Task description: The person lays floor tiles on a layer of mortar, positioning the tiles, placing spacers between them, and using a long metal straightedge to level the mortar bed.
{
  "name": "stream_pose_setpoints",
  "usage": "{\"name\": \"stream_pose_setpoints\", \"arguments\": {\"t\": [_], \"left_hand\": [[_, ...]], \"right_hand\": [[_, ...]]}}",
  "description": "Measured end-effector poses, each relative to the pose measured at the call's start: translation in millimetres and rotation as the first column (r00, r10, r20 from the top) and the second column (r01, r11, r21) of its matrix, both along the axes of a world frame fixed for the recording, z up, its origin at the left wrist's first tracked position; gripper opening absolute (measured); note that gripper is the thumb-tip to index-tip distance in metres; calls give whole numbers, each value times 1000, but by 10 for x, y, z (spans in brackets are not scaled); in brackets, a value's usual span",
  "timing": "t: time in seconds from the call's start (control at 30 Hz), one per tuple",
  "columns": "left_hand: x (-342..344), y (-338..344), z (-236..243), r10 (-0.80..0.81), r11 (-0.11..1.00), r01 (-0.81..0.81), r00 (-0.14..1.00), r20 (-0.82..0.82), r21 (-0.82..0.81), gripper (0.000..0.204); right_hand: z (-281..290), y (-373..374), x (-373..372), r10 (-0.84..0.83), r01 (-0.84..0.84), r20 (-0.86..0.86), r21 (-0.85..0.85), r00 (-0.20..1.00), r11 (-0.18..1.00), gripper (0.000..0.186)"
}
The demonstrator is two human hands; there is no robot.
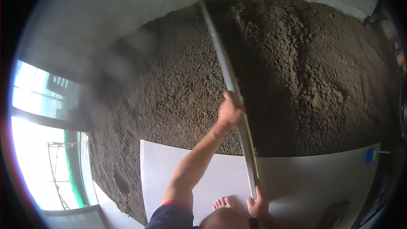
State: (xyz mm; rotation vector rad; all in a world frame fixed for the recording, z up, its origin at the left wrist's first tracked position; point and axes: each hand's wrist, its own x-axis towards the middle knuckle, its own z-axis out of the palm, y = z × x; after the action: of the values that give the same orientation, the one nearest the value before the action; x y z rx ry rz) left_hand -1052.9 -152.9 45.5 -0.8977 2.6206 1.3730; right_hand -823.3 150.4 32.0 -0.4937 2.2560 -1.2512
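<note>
My left hand (230,112) is closed around a long straight metal bar (218,46), partway along it. My right hand (257,207) grips its lower end. The bar runs upward from near my body across rough grey-brown sand or mortar (178,80), its far end by the back wall. Under the lower part of the bar lies a large pale flat board (313,186), with my bare foot (222,203) on it.
A plastered wall (106,4) borders the mix at the back and left. A bright window or opening (38,161), with scaffolding outside, is at the left. A small blue object (369,156) sits at the board's right edge. A dark tool (335,214) lies blurred at lower right.
</note>
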Motion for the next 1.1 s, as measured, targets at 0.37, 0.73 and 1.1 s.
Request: {"name": "stream_pose_setpoints", "arguments": {"t": [0.37,0.73,1.1], "left_hand": [[642,983,109,-245,947,239,969,3,217,82],[-324,-408,-95,76,973,-101,989,-127,-208,50],[499,2036,-273,-352,935,352,936,-6,51,72]], "right_hand": [[-115,1066,1019,-150,108,254,171,956,979,68],[99,-146,-871,75,-77,-84,-21,994,997,67],[285,1055,801,-298,289,16,201,954,936,72]]}}
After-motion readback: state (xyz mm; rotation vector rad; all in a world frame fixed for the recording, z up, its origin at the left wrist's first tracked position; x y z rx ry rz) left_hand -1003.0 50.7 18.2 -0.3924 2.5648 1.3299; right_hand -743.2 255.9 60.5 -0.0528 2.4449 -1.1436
